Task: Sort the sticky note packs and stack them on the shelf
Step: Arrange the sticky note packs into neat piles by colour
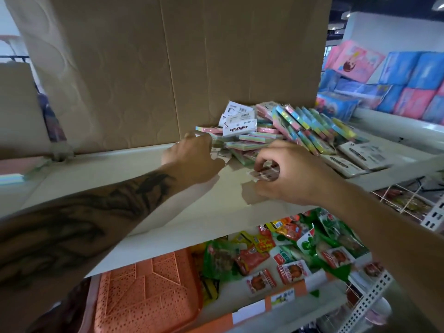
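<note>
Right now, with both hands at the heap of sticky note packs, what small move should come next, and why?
Probably lift the small pack pinched in the right hand clear of the heap and set it on the bare shelf in front. The left hand reaches into the heap's left edge; whether it grips anything is unclear.

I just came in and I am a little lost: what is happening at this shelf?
A person is sorting a loose heap of pastel sticky note packs on a cream metal shelf. The right hand pinches one small pack in its fingers. The left hand reaches into the heap's edge.
</note>
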Motion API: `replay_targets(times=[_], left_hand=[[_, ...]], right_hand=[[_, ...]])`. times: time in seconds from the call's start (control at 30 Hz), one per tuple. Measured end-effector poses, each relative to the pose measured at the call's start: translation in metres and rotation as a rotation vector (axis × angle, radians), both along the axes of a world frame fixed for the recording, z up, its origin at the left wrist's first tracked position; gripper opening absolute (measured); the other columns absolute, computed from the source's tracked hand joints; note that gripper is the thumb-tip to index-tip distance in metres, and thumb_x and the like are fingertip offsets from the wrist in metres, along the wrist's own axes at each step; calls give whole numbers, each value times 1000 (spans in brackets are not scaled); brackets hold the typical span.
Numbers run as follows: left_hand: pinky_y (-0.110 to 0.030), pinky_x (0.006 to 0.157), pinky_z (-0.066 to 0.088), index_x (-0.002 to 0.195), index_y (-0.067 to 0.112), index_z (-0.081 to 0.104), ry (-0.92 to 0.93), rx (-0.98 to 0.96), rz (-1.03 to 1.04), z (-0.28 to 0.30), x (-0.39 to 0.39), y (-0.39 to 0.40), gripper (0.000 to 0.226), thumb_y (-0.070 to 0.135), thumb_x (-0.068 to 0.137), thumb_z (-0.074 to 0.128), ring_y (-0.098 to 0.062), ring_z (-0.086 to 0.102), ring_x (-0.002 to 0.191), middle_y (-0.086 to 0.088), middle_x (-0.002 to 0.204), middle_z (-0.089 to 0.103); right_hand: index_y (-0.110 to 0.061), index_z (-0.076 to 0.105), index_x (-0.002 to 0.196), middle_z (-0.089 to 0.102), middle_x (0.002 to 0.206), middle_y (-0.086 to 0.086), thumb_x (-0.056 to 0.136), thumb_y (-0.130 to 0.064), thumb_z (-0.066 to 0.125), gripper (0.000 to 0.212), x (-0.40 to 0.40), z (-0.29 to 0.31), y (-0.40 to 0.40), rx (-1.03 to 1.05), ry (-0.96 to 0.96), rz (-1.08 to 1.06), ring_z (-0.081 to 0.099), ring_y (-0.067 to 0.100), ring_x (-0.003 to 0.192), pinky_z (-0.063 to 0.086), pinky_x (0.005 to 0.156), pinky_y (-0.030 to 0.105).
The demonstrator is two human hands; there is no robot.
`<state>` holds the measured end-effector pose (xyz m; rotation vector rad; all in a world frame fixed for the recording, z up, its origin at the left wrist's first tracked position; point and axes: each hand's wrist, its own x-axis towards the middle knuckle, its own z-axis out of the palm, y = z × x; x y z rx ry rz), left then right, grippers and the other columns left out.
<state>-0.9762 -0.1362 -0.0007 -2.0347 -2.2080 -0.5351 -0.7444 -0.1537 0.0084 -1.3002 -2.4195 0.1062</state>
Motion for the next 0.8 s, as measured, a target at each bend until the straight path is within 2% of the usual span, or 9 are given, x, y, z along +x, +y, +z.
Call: replay_targets(times=[0.1,0.2,0.33,0.43,0.5,0.57,0.7,0.8], left_hand=[[-36,71,47,99,28,56,-62,34,-21,5,-13,-16,31,51,81,66,-28,57,85,-1,108,50],[-37,73,52,98,29,55,-101,60,-55,7,-32,-40,29,47,79,69,-26,56,84,-1,106,50],[-37,74,53,101,32,56,-96,80,-33,1,-70,-81,31,49,79,71,-24,57,87,2,112,49],[-33,74,52,101,35,55,-102,89,-21,-1,-105,-112,30,48,82,74,-19,56,93,5,120,49],[-31,76,50,100,34,55,-115,108,3,1,-132,-134,29,46,83,75,-17,56,97,7,121,49],[-34,80,52,100,33,56,-136,114,25,3,-161,-156,27,44,84,75,-18,55,100,8,121,49],[-35,78,46,97,34,57,-145,134,129,4,-227,-200,25,44,80,72,-20,52,96,5,118,53],[-35,79,45,94,35,55,-157,126,221,1,-276,-234,31,56,71,62,-23,54,97,8,114,50]], right_hand=[[-36,64,97,51,107,-16,55,-74,53,57,-12,1,1,31,16,24,53,11,95,52,81,39],[-35,65,95,52,102,-14,60,-66,56,48,-30,6,2,96,33,42,53,13,94,53,81,41],[-33,64,94,51,104,-13,71,-50,70,29,-68,10,1,119,4,97,53,15,100,51,79,39],[-34,65,92,52,101,-12,64,-56,63,36,-111,14,-9,119,25,182,53,16,96,51,79,40],[-33,66,91,56,100,-10,67,-57,63,34,-143,16,-22,124,23,225,55,17,93,50,78,37],[-32,65,91,57,100,-8,70,-57,63,33,-177,15,-35,127,13,251,56,18,90,49,78,36],[-32,63,91,56,98,-8,60,-70,44,52,-252,12,-60,76,28,337,55,18,88,53,76,38],[-32,62,90,55,97,-7,69,-66,55,41,-309,12,-81,38,8,411,56,19,88,53,76,38]])
